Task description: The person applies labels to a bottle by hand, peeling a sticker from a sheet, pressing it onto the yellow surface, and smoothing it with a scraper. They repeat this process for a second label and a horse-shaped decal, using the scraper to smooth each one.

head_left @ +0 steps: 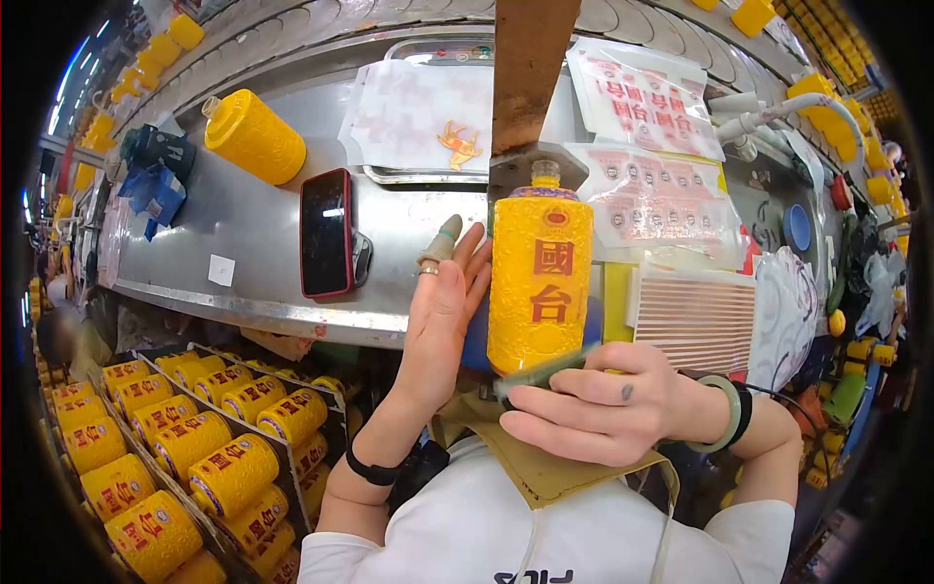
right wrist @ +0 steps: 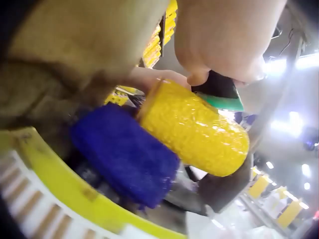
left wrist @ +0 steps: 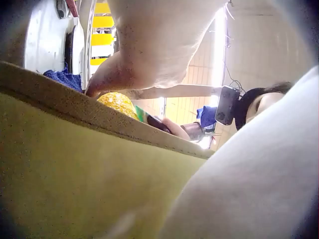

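Note:
A yellow textured bottle [head_left: 541,277] with red characters stands out in front of the person, its neck pointing away. Along its left side lies the left hand [head_left: 438,316], fingers extended, with a pale cover on one finger. The right hand [head_left: 608,404] grips a flat dark green scraper [head_left: 545,375], whose edge overlaps the bottle's near end. In the right wrist view the scraper [right wrist: 222,92] looks black with a green edge, above the yellow bottle [right wrist: 194,132]. A blue cloth-covered pad [right wrist: 124,154] sits beside the bottle there. The left wrist view shows mostly the apron [left wrist: 99,164].
On the metal table are another yellow bottle [head_left: 255,136], a phone [head_left: 326,234] and a tray with a white sheet [head_left: 409,107]. Printed label sheets [head_left: 662,200] and a striped sheet [head_left: 696,321] lie right. Crated yellow bottles [head_left: 233,472] stand lower left; a wooden post [head_left: 530,73] rises ahead.

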The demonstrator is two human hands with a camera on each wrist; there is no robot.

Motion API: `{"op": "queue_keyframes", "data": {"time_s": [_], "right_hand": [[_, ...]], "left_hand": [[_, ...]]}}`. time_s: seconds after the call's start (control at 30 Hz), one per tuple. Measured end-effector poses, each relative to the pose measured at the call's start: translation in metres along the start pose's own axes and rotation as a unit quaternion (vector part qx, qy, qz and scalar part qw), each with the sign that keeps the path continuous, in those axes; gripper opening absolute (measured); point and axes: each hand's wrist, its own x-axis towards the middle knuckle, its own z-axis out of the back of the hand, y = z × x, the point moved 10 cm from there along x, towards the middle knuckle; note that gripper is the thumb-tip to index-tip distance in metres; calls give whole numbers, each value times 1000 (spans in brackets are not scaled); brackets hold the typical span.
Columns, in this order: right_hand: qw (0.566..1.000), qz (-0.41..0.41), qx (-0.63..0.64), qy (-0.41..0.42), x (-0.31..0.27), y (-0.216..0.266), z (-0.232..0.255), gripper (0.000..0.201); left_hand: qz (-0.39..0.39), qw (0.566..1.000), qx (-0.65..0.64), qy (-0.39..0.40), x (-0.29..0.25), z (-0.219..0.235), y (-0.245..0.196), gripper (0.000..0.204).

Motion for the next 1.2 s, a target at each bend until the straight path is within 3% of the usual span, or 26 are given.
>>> {"op": "queue_keyframes", "data": {"time_s": [0.07,0.13,0.2,0.33,0.4,0.47,0.5,0.53,0.57,0.7,0.73,0.8,0.87,0.9,0.93,1.0,1.07,1.13,1.2], "right_hand": [[999,-13,36,17,0,-4,1,29],[992,-94,-64,-56,-4,-40,16,27],[989,-108,-78,-64,-6,-48,16,27],[998,12,50,-31,-16,7,1,25],[994,-52,90,-34,-17,-15,11,27],[961,-227,109,-116,-24,-69,28,29],[921,-328,119,-175,-44,-92,35,32],[892,-354,138,-244,-57,-105,39,32],[877,-372,158,-262,-64,-112,39,33],[819,-423,272,-277,-77,-110,10,30],[847,-416,237,-230,-75,-104,2,30],[854,-431,195,-217,-79,-109,-9,30],[833,-444,162,-288,-91,-124,2,30],[843,-435,81,-307,-93,-124,16,26],[843,-434,84,-307,-98,-125,18,26],[952,-219,-35,-211,-70,-85,17,19],[985,-59,-25,-163,-59,-41,4,25],[988,-38,39,-144,-46,-29,7,30],[990,-108,8,-95,-19,-47,8,35]], "left_hand": [[4,1000,-7,0,0,-2,2,78],[12,1000,-20,0,0,-4,4,78],[12,1000,-12,16,-1,-8,3,78],[24,999,1,27,-3,-13,5,74],[26,999,9,26,-2,-16,8,72],[21,999,34,18,-1,-14,11,67],[18,1000,-17,8,0,-14,9,63],[21,1000,-13,13,0,-18,9,63],[17,1000,-2,15,1,-22,7,65],[-5,996,77,34,3,-35,-2,80],[-3,996,80,35,4,-35,-1,80],[-10,994,103,31,2,-35,-2,76],[7,995,98,29,1,-36,-2,75],[10,995,98,36,2,-37,-2,79],[13,994,97,43,1,-36,-1,82],[5,996,76,39,2,-25,4,77],[-6,998,53,36,4,-20,1,74],[17,998,-37,38,1,-19,4,74],[20,999,3,32,1,-19,5,74]]}}
